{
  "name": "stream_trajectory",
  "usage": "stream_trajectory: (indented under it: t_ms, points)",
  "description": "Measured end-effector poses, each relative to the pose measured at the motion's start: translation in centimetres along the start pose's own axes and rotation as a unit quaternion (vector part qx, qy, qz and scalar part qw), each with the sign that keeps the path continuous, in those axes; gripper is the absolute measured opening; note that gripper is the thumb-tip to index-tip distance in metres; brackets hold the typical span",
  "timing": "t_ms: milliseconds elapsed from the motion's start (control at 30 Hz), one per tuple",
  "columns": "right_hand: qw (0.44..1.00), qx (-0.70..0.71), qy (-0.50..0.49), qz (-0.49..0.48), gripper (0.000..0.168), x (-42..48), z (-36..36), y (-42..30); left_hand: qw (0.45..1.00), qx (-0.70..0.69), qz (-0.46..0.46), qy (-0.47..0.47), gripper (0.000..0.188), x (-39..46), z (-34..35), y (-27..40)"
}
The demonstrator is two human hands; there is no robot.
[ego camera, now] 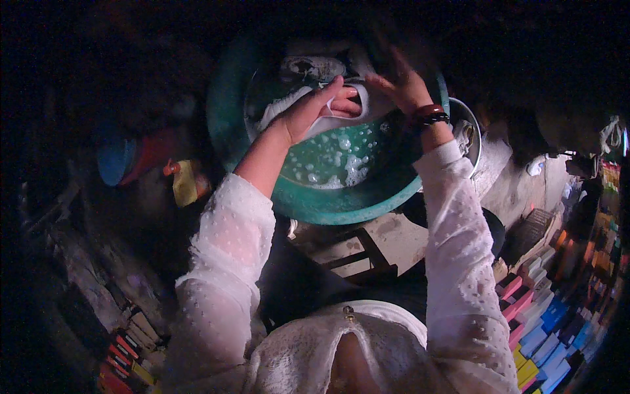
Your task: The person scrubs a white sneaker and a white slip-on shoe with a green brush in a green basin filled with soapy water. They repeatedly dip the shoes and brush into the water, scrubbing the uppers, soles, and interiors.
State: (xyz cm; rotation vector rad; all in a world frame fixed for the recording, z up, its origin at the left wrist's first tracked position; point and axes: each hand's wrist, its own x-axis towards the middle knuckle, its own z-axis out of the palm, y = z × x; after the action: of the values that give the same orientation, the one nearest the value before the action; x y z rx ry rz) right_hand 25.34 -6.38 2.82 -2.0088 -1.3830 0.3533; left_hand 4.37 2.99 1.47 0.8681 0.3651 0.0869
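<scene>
A round green plastic basin of water with soap suds stands before me. Over the water, my left hand is shut on a white fabric item, its fingers showing through an opening. My right hand is at the far right side of the basin, fingers apart and blurred. Its fingertips are close to the white item; whether they touch it is unclear. Beyond my left hand, a pale thing with a dark pattern lies in the shadowed far part of the basin.
A white-rimmed container stands against the basin's right side. At left are a blue and red container and a yellow packet. Stacks of colourful boxes line the lower right. A dark frame lies on the floor nearer me.
</scene>
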Motion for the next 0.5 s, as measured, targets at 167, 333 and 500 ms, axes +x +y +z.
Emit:
stream_trajectory:
  t_ms: [167,333,500]
  points:
    - [0.874,0.4,-0.149,0.233,0.083,-6.4,1.7,2.1,0.894,0.42,0.089,0.131,0.052,0.1,-0.9,1.4]
    - [0.88,0.397,0.015,0.261,0.071,-10.6,4.3,3.7,0.742,0.46,0.314,0.373,0.027,1.1,-1.5,1.6]
    - [0.87,0.398,0.094,0.276,0.071,-12.9,7.1,3.5,0.828,0.247,0.231,0.446,0.079,3.6,-4.2,-5.2]
